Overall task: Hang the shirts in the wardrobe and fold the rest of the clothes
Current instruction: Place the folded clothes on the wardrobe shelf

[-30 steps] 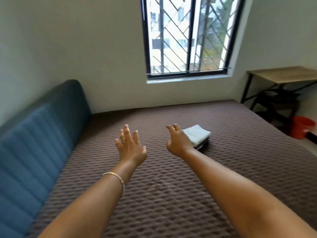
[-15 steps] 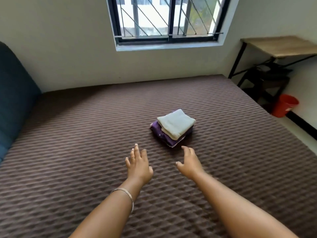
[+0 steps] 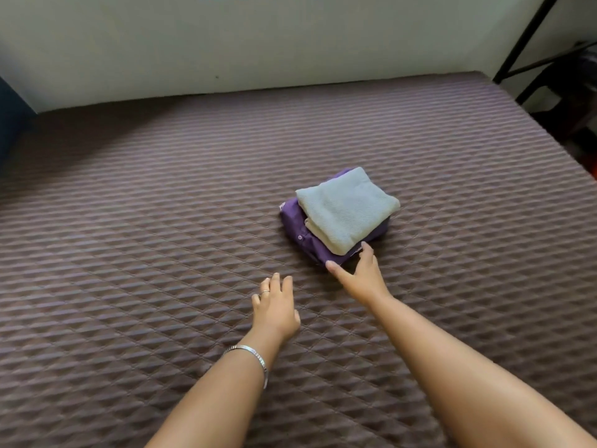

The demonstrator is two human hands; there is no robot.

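A small stack of folded clothes lies on the brown quilted bed (image 3: pixel 161 221). A pale grey-cream folded garment (image 3: pixel 347 206) sits on top of a purple folded garment (image 3: pixel 295 226) with a button showing. My right hand (image 3: pixel 361 276) is spread open at the stack's near corner, thumb and forefinger touching the purple edge. My left hand (image 3: pixel 274 307), with a ring and a bracelet, hovers open just left of it, a short way from the stack and holding nothing.
A pale wall (image 3: pixel 258 43) runs along the bed's far side. A dark blue headboard edge (image 3: pixel 9 124) shows at the far left. Black table legs (image 3: pixel 523 40) and dark clutter stand past the bed's right edge.
The view has tilted down and moved closer to the stack. Both hands have advanced toward the folded clothes, and my right hand now touches the purple garment's near edge.
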